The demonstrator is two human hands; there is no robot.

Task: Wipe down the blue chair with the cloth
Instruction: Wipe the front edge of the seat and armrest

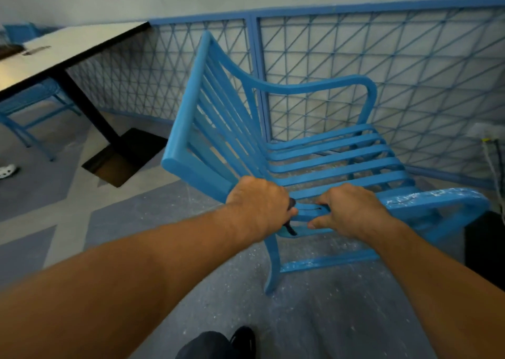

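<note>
The blue slatted chair (328, 164) stands in front of me, its back to the left and its seat to the right. My left hand (259, 205) is curled round the near armrest where it joins the back. A bit of dark cloth (290, 229) shows under its fingers; most of the cloth is hidden. My right hand (352, 211) grips the same armrest just to the right, fingers curled over the top and thumb below. White marks streak the armrest (437, 197) further right.
A blue mesh railing (382, 58) runs close behind the chair. A table (68, 47) on a black post and base stands at the left with another blue chair (30, 104) beneath. A black box (486, 246) sits at the right. My shoe (243, 339) is on the speckled floor.
</note>
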